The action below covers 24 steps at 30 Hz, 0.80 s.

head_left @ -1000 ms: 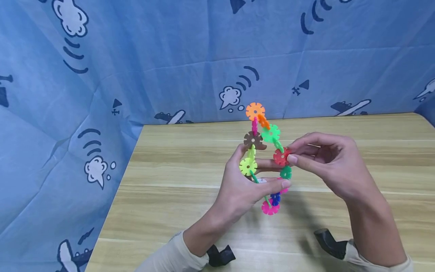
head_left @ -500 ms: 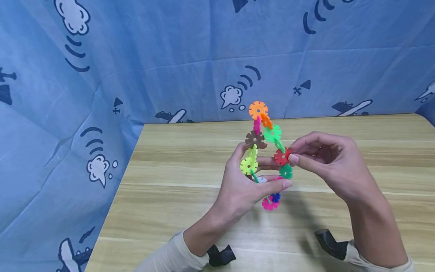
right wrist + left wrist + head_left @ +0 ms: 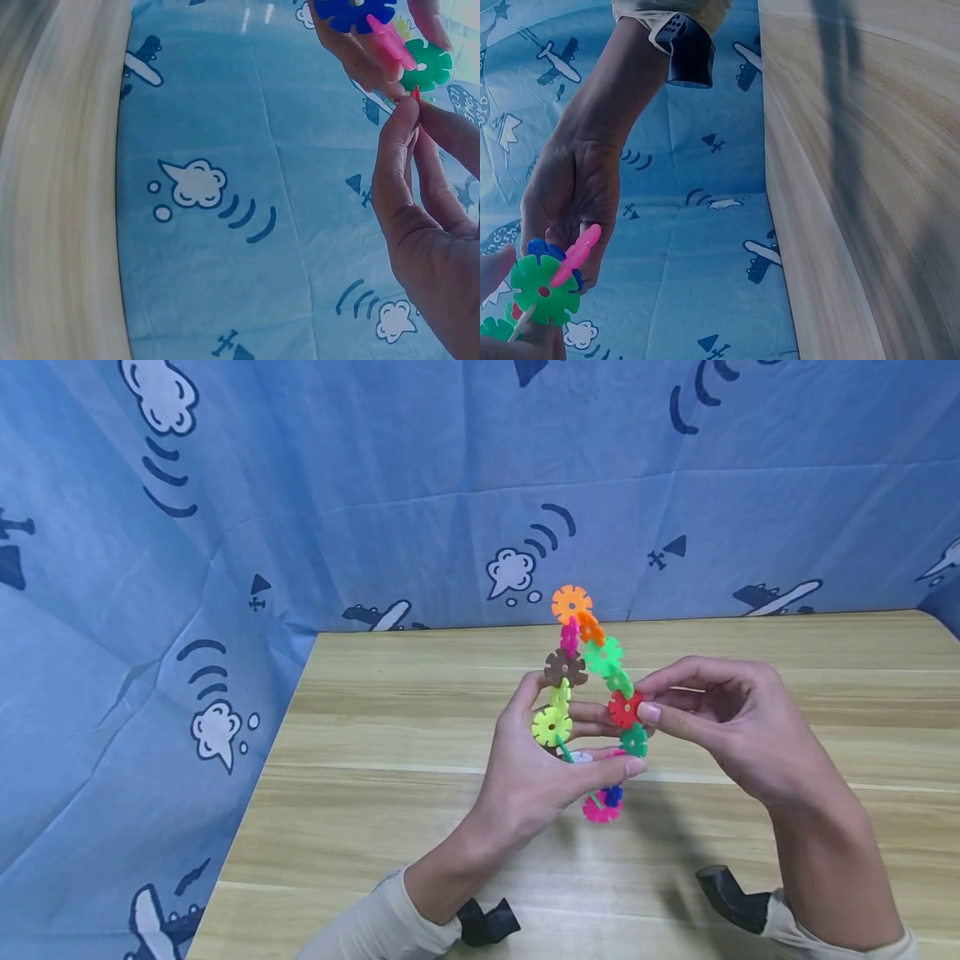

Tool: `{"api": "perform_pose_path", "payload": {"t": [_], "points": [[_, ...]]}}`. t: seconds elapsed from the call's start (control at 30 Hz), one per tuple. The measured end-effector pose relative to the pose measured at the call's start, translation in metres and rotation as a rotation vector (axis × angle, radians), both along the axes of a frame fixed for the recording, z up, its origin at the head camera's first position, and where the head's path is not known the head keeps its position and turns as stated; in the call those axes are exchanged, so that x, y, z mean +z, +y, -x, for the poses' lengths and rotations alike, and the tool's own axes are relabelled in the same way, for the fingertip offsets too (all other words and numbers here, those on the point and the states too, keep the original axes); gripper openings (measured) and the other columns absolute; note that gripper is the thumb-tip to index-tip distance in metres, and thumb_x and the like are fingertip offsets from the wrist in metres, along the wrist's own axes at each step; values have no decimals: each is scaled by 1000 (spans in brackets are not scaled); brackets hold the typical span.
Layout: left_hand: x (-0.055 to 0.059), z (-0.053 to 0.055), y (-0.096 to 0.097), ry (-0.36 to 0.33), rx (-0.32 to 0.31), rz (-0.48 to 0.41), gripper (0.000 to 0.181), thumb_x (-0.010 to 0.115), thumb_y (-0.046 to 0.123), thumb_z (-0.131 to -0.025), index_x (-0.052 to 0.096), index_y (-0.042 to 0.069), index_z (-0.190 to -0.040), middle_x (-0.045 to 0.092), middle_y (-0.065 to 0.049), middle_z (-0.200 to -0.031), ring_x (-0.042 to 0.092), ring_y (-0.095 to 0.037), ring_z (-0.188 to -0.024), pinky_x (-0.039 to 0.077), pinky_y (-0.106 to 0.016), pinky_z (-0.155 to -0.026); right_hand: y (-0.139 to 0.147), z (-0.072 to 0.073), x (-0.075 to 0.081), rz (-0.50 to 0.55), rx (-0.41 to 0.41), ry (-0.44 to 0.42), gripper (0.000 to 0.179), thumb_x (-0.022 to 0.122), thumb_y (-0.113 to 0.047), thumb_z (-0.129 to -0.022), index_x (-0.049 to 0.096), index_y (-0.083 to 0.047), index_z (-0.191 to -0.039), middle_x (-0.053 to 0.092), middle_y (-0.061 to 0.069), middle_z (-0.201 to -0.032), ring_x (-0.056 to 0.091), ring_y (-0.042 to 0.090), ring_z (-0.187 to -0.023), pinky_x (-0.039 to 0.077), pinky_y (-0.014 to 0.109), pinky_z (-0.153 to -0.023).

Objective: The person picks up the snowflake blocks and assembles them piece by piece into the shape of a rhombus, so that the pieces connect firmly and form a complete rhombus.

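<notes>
A loop of slotted plastic discs, linked edge to edge, is held up above the table. At its top is an orange disc (image 3: 572, 603); a brown disc (image 3: 565, 668) and a yellow disc (image 3: 551, 727) run down the left side. My left hand (image 3: 536, 777) holds the loop from the left, its thumb and fingers around the lower part and hiding some discs. Between thumb and fingertips, my right hand (image 3: 731, 718) pinches the red disc (image 3: 624, 709) on the right side. A pink disc (image 3: 602, 807) and a blue disc (image 3: 354, 13) hang at the bottom.
The wooden table (image 3: 360, 735) lies beneath both hands. Behind it and along its left side hangs a blue cloth (image 3: 420, 502) printed with clouds and planes. Black wrist-worn pieces (image 3: 489, 923) stick out from both sleeves.
The disc loop has shifted slightly to the right, and its bottom pink disc has risen a little since one second ago. Both hands keep their hold.
</notes>
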<state>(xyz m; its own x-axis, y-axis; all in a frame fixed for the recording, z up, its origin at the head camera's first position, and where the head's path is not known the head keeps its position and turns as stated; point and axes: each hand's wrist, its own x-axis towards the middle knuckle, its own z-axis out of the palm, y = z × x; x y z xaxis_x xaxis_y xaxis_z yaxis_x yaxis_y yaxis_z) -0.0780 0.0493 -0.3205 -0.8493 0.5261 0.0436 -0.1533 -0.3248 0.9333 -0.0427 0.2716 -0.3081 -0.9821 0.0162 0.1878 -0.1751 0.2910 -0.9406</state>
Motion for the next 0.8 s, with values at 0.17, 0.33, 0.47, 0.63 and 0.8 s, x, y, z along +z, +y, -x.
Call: {"api": "perform_pose_path", "payload": {"t": [0.17, 0.33, 0.47, 0.63, 0.8], "points": [[0, 1, -1, -8, -4, -10, 78, 87, -12, -77, 54, 19, -141, 77, -11, -115, 78, -19, -105, 68, -39, -87, 1, 1, -2, 78, 41, -7, 24, 76, 13, -91, 76, 4, -114, 83, 5, -98, 80, 15, -84, 62, 21, -79], [0, 2, -1, -15, -6, -13, 77, 87, -13, -76, 56, 18, -139, 76, -10, -114, 77, -19, -105, 67, -40, -89, 1, 1, -2, 72, 41, -19, 24, 76, 12, -92, 76, 3, -114, 83, 6, -99, 81, 15, -86, 62, 21, -80], [-1, 2, 0, -22, 1, -16, 76, 87, -13, -76, 56, 17, -138, 77, -11, -113, 77, -20, -105, 67, -40, -89, 2, 0, -1, 30, 31, -28, 23, 77, 10, -92, 77, 3, -114, 82, 5, -97, 80, 15, -84, 61, 21, -79], [-1, 1, 0, -25, 26, -38, 82, 87, -16, -75, 54, 16, -142, 77, -15, -113, 78, -22, -104, 67, -41, -89, 1, 1, -2, 67, 37, -30, 24, 76, 12, -91, 78, 1, -113, 83, 5, -99, 81, 15, -86, 62, 20, -82], [-1, 2, 0, -21, 45, -48, 84, 87, -16, -74, 53, 18, -142, 79, -15, -112, 80, -24, -101, 67, -42, -88, 0, 3, -4, 157, 82, -16, 27, 73, 17, -91, 78, 1, -111, 83, 7, -100, 82, 16, -85, 63, 21, -84]]}}
